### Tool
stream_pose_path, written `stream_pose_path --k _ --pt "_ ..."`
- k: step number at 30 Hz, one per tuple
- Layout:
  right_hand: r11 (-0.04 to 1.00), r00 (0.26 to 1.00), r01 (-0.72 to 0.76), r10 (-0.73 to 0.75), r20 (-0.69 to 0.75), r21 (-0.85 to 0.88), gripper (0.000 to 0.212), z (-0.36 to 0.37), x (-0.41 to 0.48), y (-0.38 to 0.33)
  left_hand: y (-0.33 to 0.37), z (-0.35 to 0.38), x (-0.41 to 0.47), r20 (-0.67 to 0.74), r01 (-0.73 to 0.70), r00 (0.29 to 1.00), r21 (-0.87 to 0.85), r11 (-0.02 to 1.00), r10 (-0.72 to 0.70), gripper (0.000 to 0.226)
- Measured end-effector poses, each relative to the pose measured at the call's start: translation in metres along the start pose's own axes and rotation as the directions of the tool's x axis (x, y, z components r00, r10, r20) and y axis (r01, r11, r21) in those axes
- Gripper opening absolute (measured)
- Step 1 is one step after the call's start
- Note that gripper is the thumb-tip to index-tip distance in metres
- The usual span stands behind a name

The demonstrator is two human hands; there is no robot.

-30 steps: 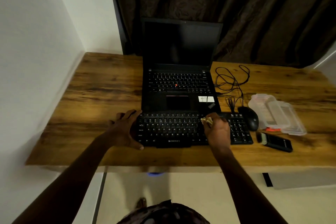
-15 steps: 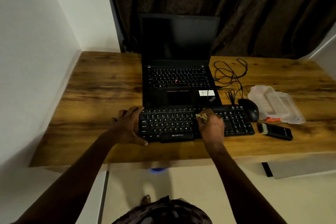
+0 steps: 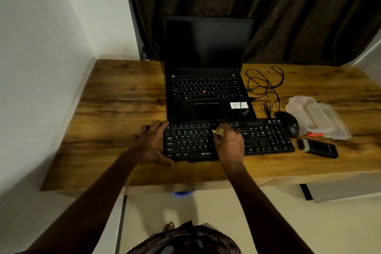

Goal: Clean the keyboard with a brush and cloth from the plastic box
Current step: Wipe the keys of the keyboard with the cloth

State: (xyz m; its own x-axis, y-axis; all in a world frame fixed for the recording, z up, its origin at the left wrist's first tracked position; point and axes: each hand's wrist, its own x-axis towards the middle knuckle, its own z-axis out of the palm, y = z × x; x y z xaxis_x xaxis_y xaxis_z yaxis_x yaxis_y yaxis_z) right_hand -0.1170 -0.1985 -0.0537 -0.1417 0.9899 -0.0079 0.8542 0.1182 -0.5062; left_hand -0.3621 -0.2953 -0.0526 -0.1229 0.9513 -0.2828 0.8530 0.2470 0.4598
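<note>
**Cloth stage under way, brush lying idle**

We judge the task to be in its wiping stage. On the desk (image 3: 123,99), the keyboard (image 3: 266,138) lies at six o'clock from the laptop (image 3: 206,88), its rear edge right against the laptop's front. The box (image 3: 317,117) sits at three o'clock from the keyboard, beyond the mouse (image 3: 288,123). It is open, and we can make out no tools in it (clear plastic in dim light, so we are not sure). The brush (image 3: 321,148) lies flat at four o'clock from the keyboard, just beside its right end, with no hand on it. Brushing is either finished or not yet begun, and we cannot tell which. In our judgement, what is left is wiping the right half and number pad, then perhaps putting both tools back in the box.

The left hand (image 3: 151,144) clasps the keyboard's nine o'clock end. Its fingers are bent over the rear corner and its thumb is hooked at the front edge, which steadies the board. The right hand (image 3: 229,144) sits over the middle keys, its fingers bunched tight round the cloth (image 3: 218,132). The cloth is a small yellowish wad that pokes out at eleven o'clock of the fist, down on the upper key rows.
</note>
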Motion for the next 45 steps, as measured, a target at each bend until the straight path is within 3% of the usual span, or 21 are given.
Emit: stream_pose_path --k 4,6,9,15,20,24,30,37,45 --pt "1.000 0.990 -0.005 0.006 0.144 -0.012 0.025 0.010 -0.007 -0.026 0.001 0.001 0.001 0.000 0.012 1.000 0.004 1.000 -0.012 0.144" --pt "0.996 0.979 0.068 -0.057 0.197 -0.049 0.027 0.016 -0.013 -0.041 -0.001 0.001 0.001 0.006 0.016 1.000 0.000 1.000 -0.016 0.145" --pt "0.995 0.982 0.092 -0.086 0.166 -0.031 0.026 0.013 -0.014 -0.043 -0.001 0.001 0.001 0.010 0.020 1.000 0.008 1.000 -0.020 0.146" --pt "1.000 0.996 -0.012 0.011 0.086 0.002 0.024 0.000 -0.009 -0.022 0.001 0.000 0.001 0.031 0.021 0.999 -0.041 0.999 -0.020 0.145" --pt "0.995 0.974 0.100 -0.092 0.206 -0.027 0.022 0.016 -0.026 -0.066 0.002 0.002 0.001 0.012 0.038 0.999 0.035 0.999 -0.039 0.146" --pt "0.969 0.952 0.246 -0.242 0.188 0.003 0.025 0.026 -0.038 -0.090 0.000 0.002 0.000 0.013 0.026 1.000 0.070 0.997 -0.027 0.145" --pt "0.984 0.973 0.179 -0.174 0.155 -0.020 0.022 0.013 -0.029 -0.079 0.000 0.002 0.001 0.013 0.039 0.999 0.054 0.998 -0.040 0.147" --pt "0.967 0.929 0.256 -0.244 0.278 -0.006 0.034 0.027 -0.043 -0.108 0.001 0.000 -0.001 0.021 0.027 0.999 0.088 0.996 -0.029 0.142" --pt "0.967 0.910 0.256 -0.245 0.333 0.010 0.029 0.017 -0.043 -0.089 0.000 0.001 0.000 0.008 0.023 1.000 0.067 0.998 -0.024 0.143"
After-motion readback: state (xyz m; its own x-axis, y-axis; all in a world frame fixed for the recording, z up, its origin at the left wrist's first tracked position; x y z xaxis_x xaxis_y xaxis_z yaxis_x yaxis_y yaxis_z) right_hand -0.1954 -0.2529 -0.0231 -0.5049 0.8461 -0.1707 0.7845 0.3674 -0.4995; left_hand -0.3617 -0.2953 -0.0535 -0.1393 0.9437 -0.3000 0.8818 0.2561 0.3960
